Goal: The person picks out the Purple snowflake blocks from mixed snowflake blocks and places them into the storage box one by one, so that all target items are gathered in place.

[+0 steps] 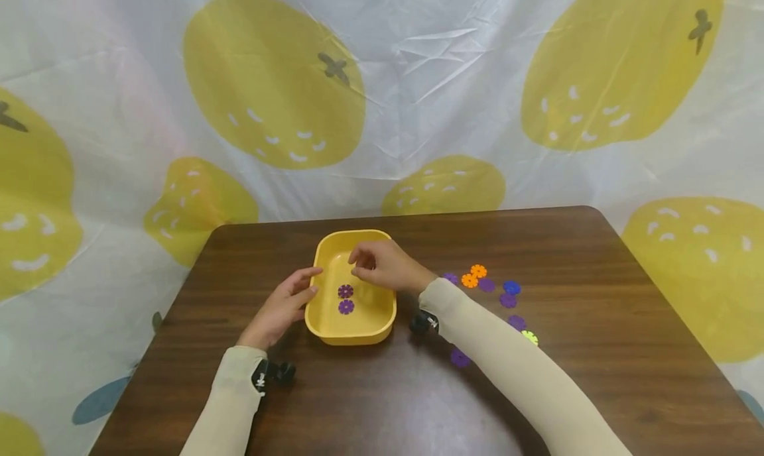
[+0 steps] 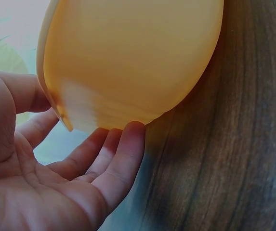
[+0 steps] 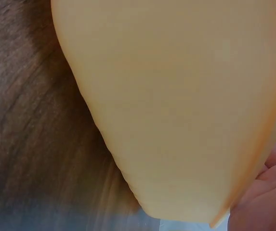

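A yellow plastic tub [image 1: 352, 340] stands on the table with two purple snowflake-shaped discs [image 1: 345, 307] on its floor. My left hand [image 1: 283, 307] holds the tub at its left side. In the left wrist view the thumb [image 2: 29, 91] of that hand is at the rim and its fingertips [image 2: 133, 132] press on the outer wall. Over the tub's right half, my right hand [image 1: 382, 264] reaches in with bent fingers; thumb and forefinger stand apart, with nothing seen between them. The right wrist view mostly shows the tub's outer wall [image 3: 171, 110], with part of the right hand beyond the rim.
Right of the tub, loose snowflake discs lie on the brown table [image 1: 585, 277]: two orange ones [image 1: 478, 271], a blue one [image 1: 511, 287], a yellow-green one [image 1: 529, 337] and several purple ones [image 1: 508, 300]. The right sleeve [image 1: 507, 356] passes over this area. A lemon-print curtain [image 1: 382, 111] hangs behind.
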Demonstrator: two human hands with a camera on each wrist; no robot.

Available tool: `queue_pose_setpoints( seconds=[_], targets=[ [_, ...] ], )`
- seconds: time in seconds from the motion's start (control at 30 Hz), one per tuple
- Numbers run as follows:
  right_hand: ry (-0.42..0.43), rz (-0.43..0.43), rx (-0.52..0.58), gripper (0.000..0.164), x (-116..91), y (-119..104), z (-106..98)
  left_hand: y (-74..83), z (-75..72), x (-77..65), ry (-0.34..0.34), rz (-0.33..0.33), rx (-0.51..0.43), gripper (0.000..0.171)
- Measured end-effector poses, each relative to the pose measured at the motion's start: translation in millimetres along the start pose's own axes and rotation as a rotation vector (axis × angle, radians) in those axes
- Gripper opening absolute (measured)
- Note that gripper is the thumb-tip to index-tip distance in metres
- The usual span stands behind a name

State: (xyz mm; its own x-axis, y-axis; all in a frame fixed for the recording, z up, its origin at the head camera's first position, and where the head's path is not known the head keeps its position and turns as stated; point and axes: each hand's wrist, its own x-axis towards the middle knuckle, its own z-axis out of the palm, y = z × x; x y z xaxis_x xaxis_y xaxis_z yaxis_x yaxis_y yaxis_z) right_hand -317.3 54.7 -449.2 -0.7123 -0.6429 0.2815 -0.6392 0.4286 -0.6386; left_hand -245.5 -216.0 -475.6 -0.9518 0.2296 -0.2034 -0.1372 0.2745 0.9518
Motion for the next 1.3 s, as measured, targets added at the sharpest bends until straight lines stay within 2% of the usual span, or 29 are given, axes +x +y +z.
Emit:
queue_pose_setpoints(
  seconds=[0.1,0.3,0.57,0.83,1.3],
  targets=[
    [0.007,0.001,0.003,0.017,-2,1,-1,-0.6,0.2,0.1,0.007,-0.017,0.006,0.047],
    [0.069,0.004,-0.003,0.012,-12,0,-7,-1.8,1.8,1.9,-0.009,-0.003,0.000,0.048],
    [0.107,-0.003,0.005,0.011,-27,-4,-18,-2.0,1.5,-2.0,-0.014,-0.009,0.008,0.049],
    [0.124,0.052,0.081,0.017,-45,-4,-34,-4.0,1.2,-1.3,-0.006,-0.019,0.009,0.047],
    [0.188,0.180,0.179,0.010,-89,-3,-68,-4.5,0.7,-1.3,-0.003,-0.010,0.011,0.047]
  ],
)
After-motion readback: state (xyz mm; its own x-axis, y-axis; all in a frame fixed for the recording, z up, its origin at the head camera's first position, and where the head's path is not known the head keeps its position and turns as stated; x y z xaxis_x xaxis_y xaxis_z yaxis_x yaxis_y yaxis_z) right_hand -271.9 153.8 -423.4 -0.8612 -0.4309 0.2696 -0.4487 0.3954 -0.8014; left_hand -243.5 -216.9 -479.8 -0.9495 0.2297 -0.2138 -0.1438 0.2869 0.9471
